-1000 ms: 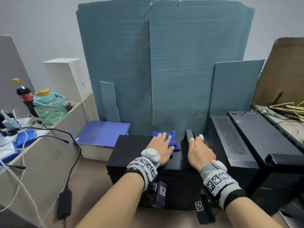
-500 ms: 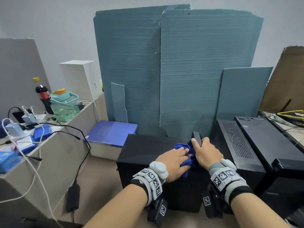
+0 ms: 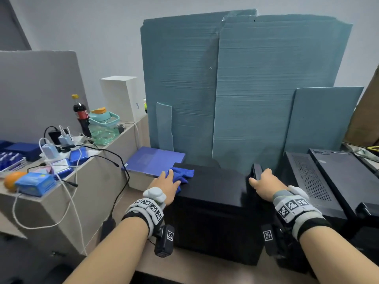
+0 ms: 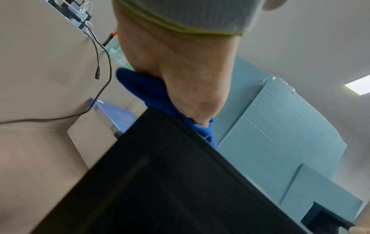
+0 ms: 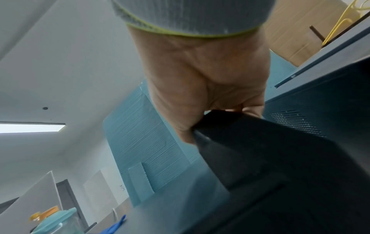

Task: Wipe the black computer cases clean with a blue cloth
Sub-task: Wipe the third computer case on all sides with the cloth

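Note:
A black computer case (image 3: 215, 187) stands on the floor in front of me. My left hand (image 3: 168, 181) lies flat on a crumpled blue cloth (image 3: 184, 173) and presses it onto the case's top at its left edge. The left wrist view shows the palm (image 4: 190, 79) on the cloth (image 4: 144, 88), which hangs over the case's (image 4: 170, 182) edge; the fingers are hidden. My right hand (image 3: 264, 181) grips the raised black edge at the case's right rear. In the right wrist view the right hand (image 5: 200, 87) wraps that edge (image 5: 270, 150).
Two more black cases (image 3: 311, 181) (image 3: 348, 177) lie close on the right. Tall teal foam boards (image 3: 246, 89) lean against the wall behind. A blue-lidded box (image 3: 155, 160) sits to the left. The grey shelf (image 3: 98, 181) holds cables, chargers, a bottle and a jug.
My left hand has swept the blue cloth from beside the right hand across the case's top to its left edge. The right hand stays on the raised rear edge.

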Motion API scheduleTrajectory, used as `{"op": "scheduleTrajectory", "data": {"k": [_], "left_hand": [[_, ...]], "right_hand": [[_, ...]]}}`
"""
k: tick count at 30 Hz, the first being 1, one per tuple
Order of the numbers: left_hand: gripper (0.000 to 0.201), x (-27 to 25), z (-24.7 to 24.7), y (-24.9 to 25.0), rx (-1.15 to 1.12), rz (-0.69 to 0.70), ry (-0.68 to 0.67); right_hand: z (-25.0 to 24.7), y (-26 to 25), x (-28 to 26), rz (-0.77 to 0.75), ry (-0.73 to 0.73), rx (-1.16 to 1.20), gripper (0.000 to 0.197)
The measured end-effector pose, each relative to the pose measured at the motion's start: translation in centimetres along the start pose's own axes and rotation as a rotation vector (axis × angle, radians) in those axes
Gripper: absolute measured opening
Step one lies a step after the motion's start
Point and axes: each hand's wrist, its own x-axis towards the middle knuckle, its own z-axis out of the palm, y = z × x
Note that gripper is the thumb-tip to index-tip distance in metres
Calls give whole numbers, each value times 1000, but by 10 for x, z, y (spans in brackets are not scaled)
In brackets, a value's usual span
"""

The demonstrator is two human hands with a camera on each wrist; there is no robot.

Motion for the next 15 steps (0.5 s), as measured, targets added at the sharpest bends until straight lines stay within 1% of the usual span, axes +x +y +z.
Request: {"op": "scheduleTrajectory", "data": {"k": [1,3,5,7,10,13,15], "left_hand": [[67,5,0,4,-43,-67,-11],[70,12,-3,16,-114,-185,-11],[76,20,-6,25,-184,-264,-12],[79,30,-10,27,-227,-290,-11],[70,42,-19,27,-264,-267,-35],[69,56,-23,28,-262,-295,-5],[69,68,-20,28,-283,-301,37]], "right_hand": [[-1,-3,3,10,-14,-4,50],[-2,-7,10,42,-23,-2,64],[-1,-12,18,65,-19,8,69],[1,-19,29,107,-18,53,62],[5,-28,42,172,-14,165,53],[13,-28,59,204,83,123,54],[17,-24,69,212,172,146,47]]}}
